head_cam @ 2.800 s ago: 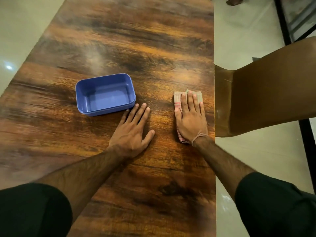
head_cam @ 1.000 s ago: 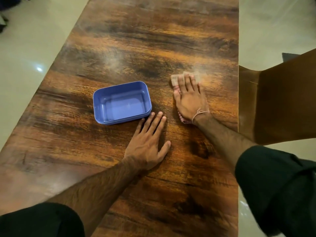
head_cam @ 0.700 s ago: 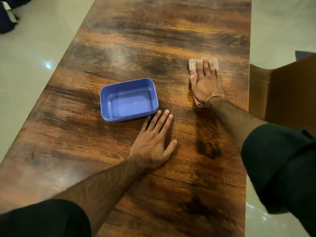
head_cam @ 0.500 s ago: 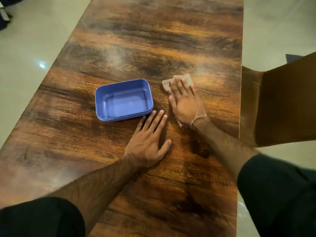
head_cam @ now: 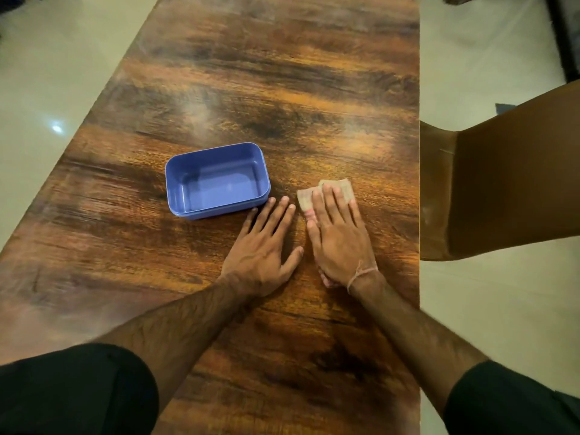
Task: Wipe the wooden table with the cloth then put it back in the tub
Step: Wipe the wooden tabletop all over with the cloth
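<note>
A folded pale cloth (head_cam: pixel 340 190) with pink edging lies flat on the wooden table (head_cam: pixel 282 89). My right hand (head_cam: pixel 339 243) presses on it with straight fingers and covers most of it. An empty blue plastic tub (head_cam: pixel 175 186) stands just left of the cloth. My left hand (head_cam: pixel 263 249) rests flat on the wood, its fingertips close to the tub's near right corner. The two hands lie side by side, almost touching.
A brown chair (head_cam: pixel 502 183) stands against the table's right edge, level with my hands. Pale tiled floor (head_cam: pixel 47 89) runs along both long sides of the table. Wood stretches far beyond the tub.
My right hand slid the cloth away across the table, then back toward me and leftward, ending beside my left hand. The left hand and tub stayed put.
</note>
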`<move>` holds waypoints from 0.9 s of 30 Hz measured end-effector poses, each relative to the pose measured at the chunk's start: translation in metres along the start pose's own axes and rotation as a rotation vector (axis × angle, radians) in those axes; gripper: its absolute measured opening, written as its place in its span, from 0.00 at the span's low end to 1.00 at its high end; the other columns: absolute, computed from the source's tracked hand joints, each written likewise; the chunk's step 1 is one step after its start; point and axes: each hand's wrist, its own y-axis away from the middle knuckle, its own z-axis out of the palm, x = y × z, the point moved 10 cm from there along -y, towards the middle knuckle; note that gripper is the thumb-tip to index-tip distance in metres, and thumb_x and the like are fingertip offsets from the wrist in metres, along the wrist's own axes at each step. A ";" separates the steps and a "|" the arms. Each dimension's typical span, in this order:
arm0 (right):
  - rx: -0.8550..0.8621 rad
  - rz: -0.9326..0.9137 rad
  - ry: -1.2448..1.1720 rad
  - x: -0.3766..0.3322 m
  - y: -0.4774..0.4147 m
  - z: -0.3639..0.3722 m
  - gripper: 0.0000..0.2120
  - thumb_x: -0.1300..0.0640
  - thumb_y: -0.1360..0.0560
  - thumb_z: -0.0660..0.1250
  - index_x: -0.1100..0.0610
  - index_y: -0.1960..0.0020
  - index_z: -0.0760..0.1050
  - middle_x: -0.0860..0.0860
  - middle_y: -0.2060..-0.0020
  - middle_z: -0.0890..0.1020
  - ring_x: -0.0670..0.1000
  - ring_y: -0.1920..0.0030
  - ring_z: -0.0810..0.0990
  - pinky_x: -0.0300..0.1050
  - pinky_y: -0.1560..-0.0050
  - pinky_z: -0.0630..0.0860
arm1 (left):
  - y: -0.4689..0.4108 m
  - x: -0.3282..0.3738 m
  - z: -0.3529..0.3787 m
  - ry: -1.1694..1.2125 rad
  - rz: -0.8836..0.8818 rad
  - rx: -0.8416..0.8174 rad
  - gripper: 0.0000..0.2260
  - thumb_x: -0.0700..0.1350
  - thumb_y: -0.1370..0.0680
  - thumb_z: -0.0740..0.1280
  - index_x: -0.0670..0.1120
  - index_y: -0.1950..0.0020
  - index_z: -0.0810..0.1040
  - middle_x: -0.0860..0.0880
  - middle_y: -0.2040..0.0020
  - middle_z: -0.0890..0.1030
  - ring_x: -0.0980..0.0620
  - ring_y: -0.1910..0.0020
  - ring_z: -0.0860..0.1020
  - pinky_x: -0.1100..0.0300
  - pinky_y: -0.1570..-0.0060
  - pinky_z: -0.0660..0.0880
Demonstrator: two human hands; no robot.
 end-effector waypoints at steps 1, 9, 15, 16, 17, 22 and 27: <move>-0.025 -0.058 0.006 -0.003 0.010 0.002 0.30 0.46 0.15 0.45 0.57 0.17 0.53 0.55 0.18 0.54 0.53 0.17 0.49 0.56 0.19 0.49 | 0.000 0.001 0.000 0.002 0.000 -0.002 0.36 0.65 0.18 0.49 0.47 0.15 0.46 0.49 0.15 0.44 0.52 0.17 0.40 0.46 0.18 0.44; -0.009 0.139 0.004 0.027 0.024 -0.001 0.30 0.45 0.15 0.43 0.55 0.16 0.49 0.54 0.17 0.52 0.53 0.17 0.47 0.56 0.19 0.48 | 0.001 -0.001 0.000 0.022 0.007 -0.005 0.36 0.65 0.18 0.48 0.48 0.15 0.44 0.50 0.15 0.43 0.52 0.17 0.39 0.46 0.18 0.43; -0.106 -0.130 -0.001 -0.006 0.087 0.004 0.29 0.45 0.14 0.46 0.55 0.16 0.48 0.53 0.17 0.49 0.51 0.17 0.43 0.56 0.19 0.47 | 0.001 -0.002 0.000 0.023 0.001 0.011 0.36 0.66 0.18 0.48 0.48 0.15 0.46 0.50 0.15 0.45 0.53 0.17 0.40 0.47 0.18 0.43; -0.127 -0.180 -0.004 0.001 0.089 0.003 0.29 0.44 0.14 0.45 0.54 0.16 0.48 0.52 0.17 0.49 0.50 0.17 0.43 0.56 0.19 0.48 | 0.001 -0.002 -0.001 0.022 -0.002 0.014 0.36 0.66 0.18 0.48 0.48 0.15 0.46 0.50 0.15 0.45 0.53 0.17 0.40 0.47 0.18 0.43; -0.142 -0.194 -0.009 0.013 0.087 0.003 0.29 0.43 0.14 0.44 0.53 0.16 0.47 0.51 0.17 0.48 0.49 0.18 0.43 0.56 0.19 0.48 | 0.000 -0.001 -0.001 0.024 -0.003 0.012 0.37 0.66 0.18 0.48 0.48 0.15 0.46 0.50 0.15 0.45 0.53 0.17 0.40 0.47 0.18 0.43; -0.114 0.040 -0.037 0.065 0.051 -0.004 0.30 0.42 0.15 0.41 0.51 0.16 0.44 0.50 0.17 0.46 0.48 0.18 0.41 0.53 0.18 0.43 | 0.001 -0.002 -0.002 0.042 -0.009 0.005 0.38 0.67 0.19 0.47 0.48 0.15 0.45 0.51 0.15 0.45 0.53 0.17 0.40 0.49 0.18 0.41; -0.089 0.068 -0.034 0.027 0.091 -0.006 0.30 0.44 0.15 0.41 0.53 0.16 0.44 0.52 0.17 0.46 0.51 0.18 0.42 0.54 0.19 0.42 | 0.002 -0.002 -0.003 0.029 -0.008 0.008 0.38 0.67 0.19 0.46 0.48 0.15 0.45 0.50 0.15 0.45 0.53 0.17 0.40 0.50 0.19 0.40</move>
